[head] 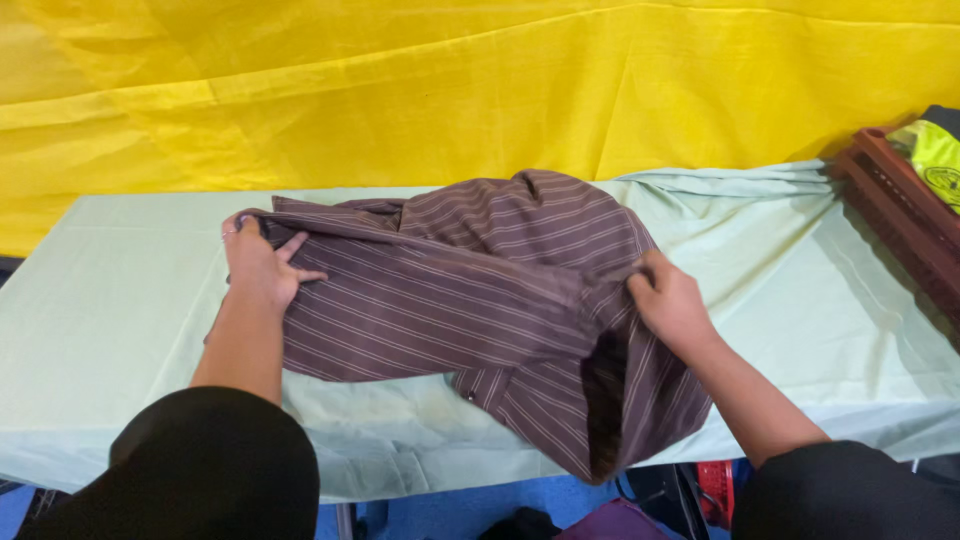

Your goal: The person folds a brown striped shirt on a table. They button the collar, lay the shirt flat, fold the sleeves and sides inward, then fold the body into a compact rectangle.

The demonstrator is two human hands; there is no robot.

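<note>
A brown shirt with thin pale stripes (460,290) lies crumpled across a table covered in a pale green sheet (120,290). My left hand (258,262) grips the shirt's left edge, fingers closed over the fabric near its far corner. On the right, my right hand (668,300) pinches a fold of the same shirt. One part of the shirt, with a dark opening, hangs over the table's near edge (600,420). Both of my forearms wear black sleeves.
A yellow cloth (480,90) hangs as a backdrop behind the table. A dark red crate (890,200) holding a yellow-green garment (935,155) stands at the right end. Bags and a blue floor show below the table's near edge.
</note>
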